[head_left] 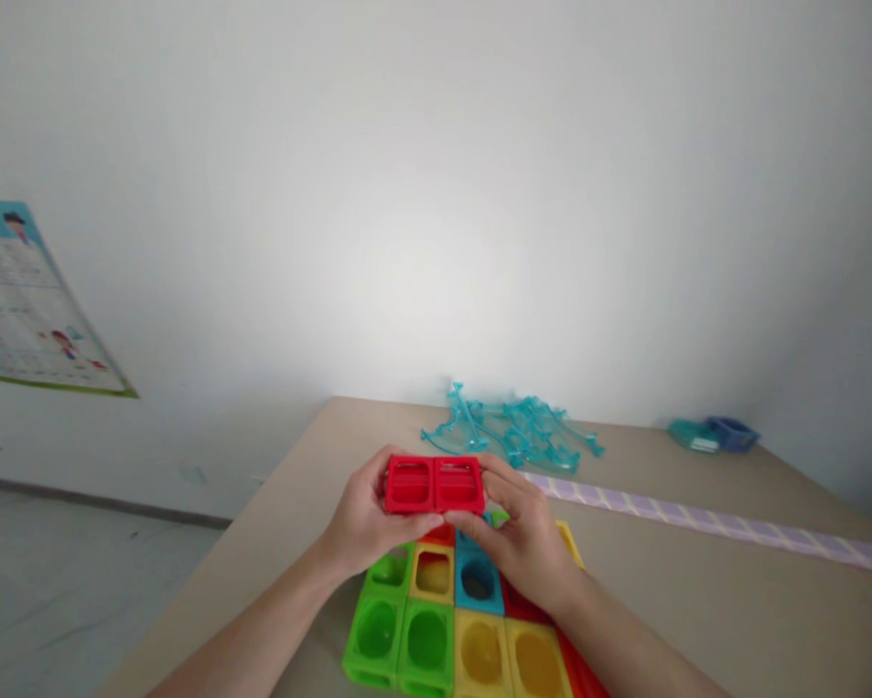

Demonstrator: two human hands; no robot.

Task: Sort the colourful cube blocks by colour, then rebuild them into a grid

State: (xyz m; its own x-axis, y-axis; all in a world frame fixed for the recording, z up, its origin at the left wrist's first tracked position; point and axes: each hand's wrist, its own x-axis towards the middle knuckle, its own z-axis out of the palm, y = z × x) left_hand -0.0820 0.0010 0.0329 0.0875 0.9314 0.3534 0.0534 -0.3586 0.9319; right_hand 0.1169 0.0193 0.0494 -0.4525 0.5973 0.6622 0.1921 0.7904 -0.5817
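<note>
Two red hollow plastic blocks (434, 485), side by side and touching, are held up between my hands. My left hand (367, 519) grips the left end, with the thumb below and the fingers behind. On the right end, my right hand (527, 533) does the same. Beneath them on the table lies an assembly of hollow square blocks: green blocks (427, 640) at the left front, yellow blocks (481, 654) beside them, a blue block (479, 582) and red parts farther right. My right hand and forearm cover part of this assembly.
On the beige table (668, 601), a heap of clear turquoise curved pieces (530, 431) lies by the wall. A purple checked strip (697, 519) runs across the right side. A dark blue container (732, 433) and a teal item (692, 434) stand at the back right. The table's left edge drops to the floor.
</note>
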